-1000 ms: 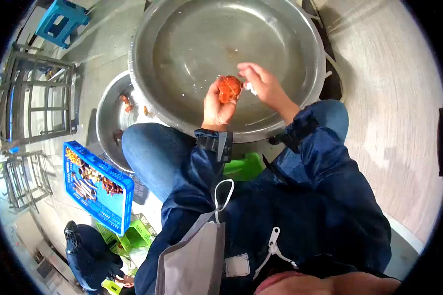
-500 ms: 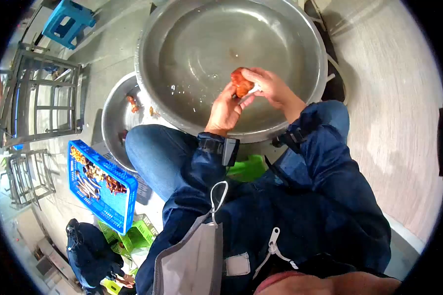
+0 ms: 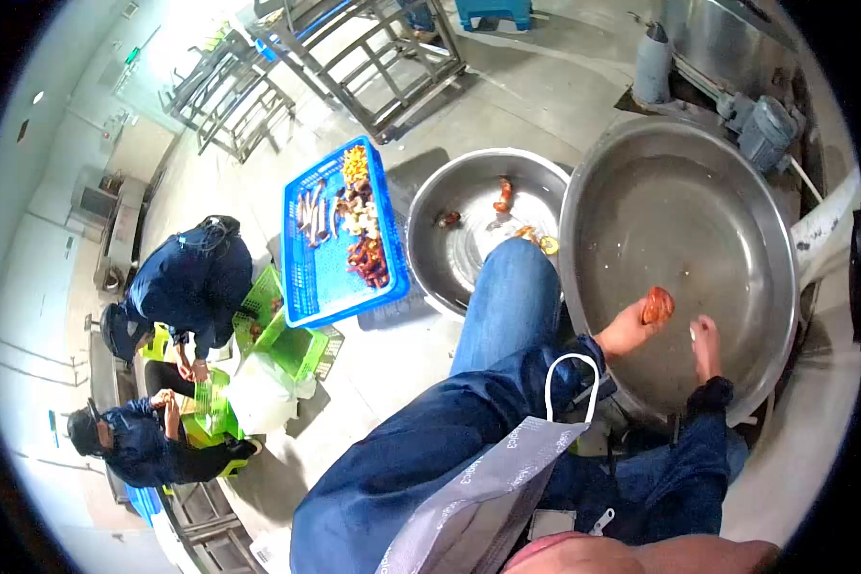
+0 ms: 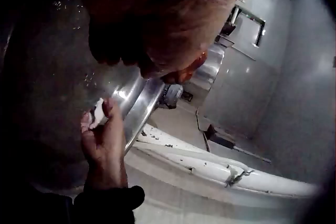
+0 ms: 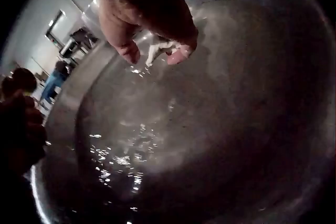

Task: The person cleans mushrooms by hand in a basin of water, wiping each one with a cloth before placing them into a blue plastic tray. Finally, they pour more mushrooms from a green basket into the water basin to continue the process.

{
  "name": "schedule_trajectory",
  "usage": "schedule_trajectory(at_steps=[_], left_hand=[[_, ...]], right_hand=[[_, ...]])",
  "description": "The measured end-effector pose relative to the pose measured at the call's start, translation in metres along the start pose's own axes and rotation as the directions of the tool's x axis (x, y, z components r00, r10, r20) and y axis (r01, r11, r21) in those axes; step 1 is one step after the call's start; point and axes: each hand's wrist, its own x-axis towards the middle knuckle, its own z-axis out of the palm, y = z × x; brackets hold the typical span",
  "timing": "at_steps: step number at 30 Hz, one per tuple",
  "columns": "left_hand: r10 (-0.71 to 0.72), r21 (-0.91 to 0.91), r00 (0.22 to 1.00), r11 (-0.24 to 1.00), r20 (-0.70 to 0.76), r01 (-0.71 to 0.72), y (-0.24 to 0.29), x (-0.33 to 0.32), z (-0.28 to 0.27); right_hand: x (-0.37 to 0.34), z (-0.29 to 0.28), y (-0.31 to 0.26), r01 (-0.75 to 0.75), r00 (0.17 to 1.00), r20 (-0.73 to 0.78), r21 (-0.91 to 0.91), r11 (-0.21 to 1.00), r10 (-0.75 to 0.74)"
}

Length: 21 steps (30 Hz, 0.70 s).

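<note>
Over the large metal basin point(image 3: 684, 196) of water, my left hand point(image 3: 624, 330) grips a wet, orange-red lump that looks like a mushroom point(image 3: 657, 305). Its rounded side faces up in the head view; in the left wrist view, the hand hides most of it. My right hand point(image 3: 705, 346) is a short way to the right, apart from the mushroom and above the water. Between its thumb and fingers it pinches a small white, cloth-like piece point(image 5: 157, 48), also visible in the left wrist view.
A smaller metal basin point(image 3: 440, 253) with a few reddish pieces point(image 3: 503, 194) stands left of the large one. Beyond is a blue tray point(image 3: 306, 292) of sorted mushrooms. Two people in dark clothes work near green baskets point(image 3: 301, 349). A motor point(image 3: 770, 134) and a pipe point(image 3: 827, 225) border the basin.
The head view has swung left, bringing the two people and racks into sight. My hands came together at the mushroom half a second ago and are now apart, each keeping its hold.
</note>
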Motion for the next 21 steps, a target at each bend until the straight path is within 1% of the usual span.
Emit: schedule_trajectory(at_steps=[1, 2, 3, 4, 5, 6, 7, 8, 9, 10, 11, 12, 13, 14, 15, 16, 18, 19, 20, 21], left_hand=[[0.032, 0.050, 0.999, 0.998, -0.037, -0.031, -0.013, 0.004, -0.001], [0.062, 0.101, 0.996, 0.993, -0.071, -0.055, -0.020, 0.006, -0.001], [0.072, 0.127, 0.992, 0.990, -0.108, -0.058, -0.019, 0.004, -0.010], [0.068, 0.140, 0.989, 0.989, -0.128, -0.050, -0.012, 0.001, -0.017], [0.053, 0.131, 0.991, 0.991, -0.121, -0.037, -0.007, 0.002, -0.013], [0.241, 0.246, 0.936, 0.953, -0.255, -0.179, -0.034, 0.012, -0.013], [0.104, 0.359, 0.943, 0.933, -0.315, 0.016, -0.047, 0.017, -0.014], [0.042, 0.241, 0.951, 0.970, -0.306, 0.034, -0.077, 0.025, -0.019], [0.225, 0.318, 0.940, 0.938, -0.257, -0.137, -0.014, 0.013, -0.012], [0.092, 0.257, 0.978, 0.966, -0.185, -0.042, -0.022, 0.015, -0.014], [-0.043, 0.213, 0.993, 0.975, -0.109, 0.066, -0.028, 0.017, -0.015], [-0.023, 0.030, 0.997, 0.999, -0.073, 0.025, -0.040, 0.016, -0.008], [-0.001, -0.150, 0.998, 0.989, -0.058, -0.008, -0.049, 0.017, 0.001], [0.029, -0.286, 1.000, 0.958, 0.007, -0.025, -0.037, 0.011, 0.013], [0.068, -0.413, 0.996, 0.910, 0.059, -0.037, -0.022, 0.006, 0.020], [0.308, 0.100, 0.939, 0.941, 0.149, -0.325, -0.029, 0.011, 0.013], [0.158, 0.131, 0.959, 0.973, 0.233, -0.192, -0.058, 0.011, 0.012], [0.081, 0.151, 0.960, 0.981, 0.267, -0.125, -0.067, 0.012, 0.015], [0.079, 0.121, 0.977, 0.987, 0.200, -0.104, -0.038, 0.003, 0.030], [0.142, 0.224, 0.967, 0.956, 0.211, -0.189, -0.032, 0.000, 0.033]], right_hand=[[0.025, 0.011, 0.055, -0.021, 0.999, -0.037, -0.183, 0.983, 0.015], [0.032, 0.030, 0.103, 0.042, 0.990, 0.142, -0.433, 0.900, 0.022], [0.038, 0.048, 0.148, 0.195, 0.946, 0.323, -0.640, 0.743, 0.030], [0.047, 0.067, 0.197, 0.382, 0.873, 0.486, -0.728, 0.569, 0.036], [0.005, 0.027, 0.121, 0.396, 0.780, 0.625, -0.542, 0.741, 0.040], [-0.012, 0.023, 0.065, 0.183, 0.762, 0.647, -0.238, 0.954, 0.016], [-0.025, 0.021, 0.019, -0.161, 0.743, 0.669, 0.192, 0.968, -0.009], [-0.039, 0.018, -0.033, -0.416, 0.723, 0.690, 0.475, 0.775, -0.034], [-0.057, 0.009, -0.093, -0.359, 0.865, 0.499, 0.551, 0.753, 0.048], [-0.069, 0.002, -0.135, -0.222, 0.929, 0.368, 0.619, 0.754, -0.029], [-0.071, 0.005, -0.139, -0.026, 0.956, 0.246, 0.620, 0.784, -0.163], [-0.089, 0.005, -0.157, 0.161, 0.941, 0.139, 0.620, 0.768, -0.309], [-0.103, 0.004, -0.175, 0.347, 0.885, 0.047, 0.597, 0.723, -0.463], [-0.110, 0.006, -0.177, 0.569, 0.812, -0.040, 0.278, 0.774, -0.582], [-0.115, 0.008, -0.178, 0.701, 0.705, -0.061, -0.084, 0.708, -0.706], [-0.119, 0.008, -0.186, 0.676, 0.699, -0.150, -0.179, 0.715, -0.699], [-0.121, 0.006, -0.180, 0.583, 0.808, -0.178, 0.112, 0.804, -0.561], [-0.117, 0.002, -0.180, 0.518, 0.855, -0.171, 0.258, 0.815, -0.490], [-0.113, -0.001, -0.183, 0.287, 0.957, -0.146, 0.358, 0.889, -0.250], [-0.108, -0.004, -0.176, 0.212, 0.977, -0.097, 0.532, 0.820, -0.189]])
